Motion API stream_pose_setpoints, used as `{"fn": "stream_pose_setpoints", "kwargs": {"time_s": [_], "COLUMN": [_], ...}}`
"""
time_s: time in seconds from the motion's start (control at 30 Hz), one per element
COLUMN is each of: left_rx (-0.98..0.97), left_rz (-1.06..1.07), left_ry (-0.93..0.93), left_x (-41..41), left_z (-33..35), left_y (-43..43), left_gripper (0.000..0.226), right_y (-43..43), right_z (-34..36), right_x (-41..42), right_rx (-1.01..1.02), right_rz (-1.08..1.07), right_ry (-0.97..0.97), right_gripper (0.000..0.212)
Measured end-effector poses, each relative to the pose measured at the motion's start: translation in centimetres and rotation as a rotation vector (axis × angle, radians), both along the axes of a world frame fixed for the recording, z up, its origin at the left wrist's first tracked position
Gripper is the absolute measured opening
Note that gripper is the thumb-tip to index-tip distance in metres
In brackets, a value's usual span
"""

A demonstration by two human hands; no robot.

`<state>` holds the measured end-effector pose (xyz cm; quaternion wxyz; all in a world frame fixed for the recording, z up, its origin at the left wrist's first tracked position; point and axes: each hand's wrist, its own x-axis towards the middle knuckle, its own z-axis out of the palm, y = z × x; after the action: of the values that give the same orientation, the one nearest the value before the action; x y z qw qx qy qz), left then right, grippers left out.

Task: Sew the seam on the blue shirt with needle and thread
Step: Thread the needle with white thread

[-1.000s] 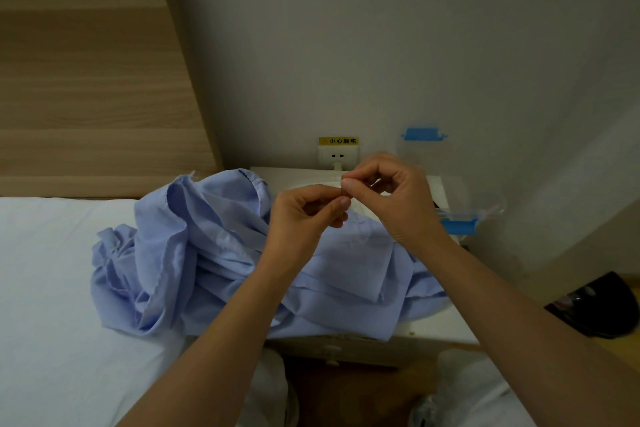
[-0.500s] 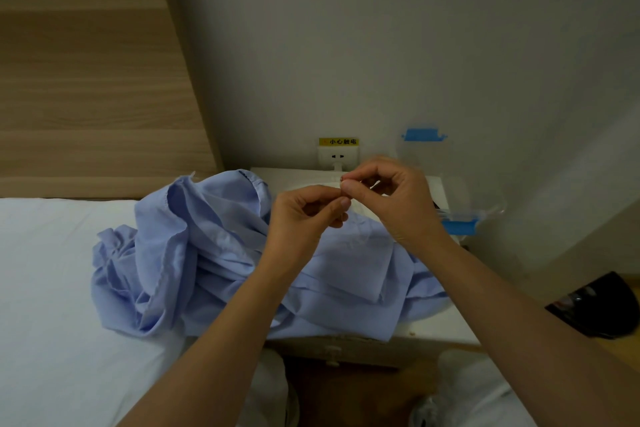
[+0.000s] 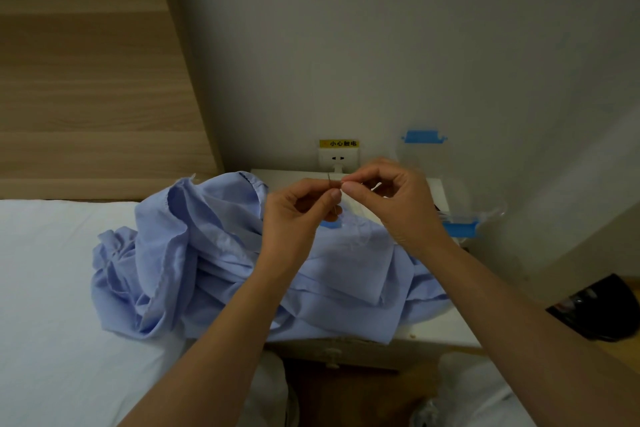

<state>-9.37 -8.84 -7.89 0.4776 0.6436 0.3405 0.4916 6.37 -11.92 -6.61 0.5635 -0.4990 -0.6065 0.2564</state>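
The left hand pinches a needle between thumb and forefinger, holding it nearly upright. At its 3 o'clock the right hand has thumb and forefinger pinched together just beside the needle's upper end; the thread they hold is too fine to make out. The blue shirt lies crumpled below both hands, at 6 o'clock, spilling from the table toward 9 o'clock onto the bed. A wall socket sits at 12 o'clock.
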Motion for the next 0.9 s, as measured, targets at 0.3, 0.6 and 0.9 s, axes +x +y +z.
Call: {"fn": "stream_pose_setpoints", "kwargs": {"time_s": [0.3,0.6,0.9], "left_rx": [0.101,0.189,0.185], "left_rz": [0.08,0.142,0.158], "left_ry": [0.02,0.123,0.149], "left_x": [-0.17,-0.22,-0.28], "left_z": [0.05,-0.38,-0.36], "left_y": [0.22,0.32,0.37], "left_gripper": [0.019,0.012,0.01], "right_y": [0.0,0.01,-0.09], "right_z": [-0.18,-0.36,0.07], "right_x": [0.07,0.07,-0.19], "right_rx": [-0.007,-0.005,-0.005], "right_rz": [-0.01,-0.007,-0.037], "right_ry": [-0.047,-0.087,-0.106], "right_gripper": [0.004,0.003,0.006]}}
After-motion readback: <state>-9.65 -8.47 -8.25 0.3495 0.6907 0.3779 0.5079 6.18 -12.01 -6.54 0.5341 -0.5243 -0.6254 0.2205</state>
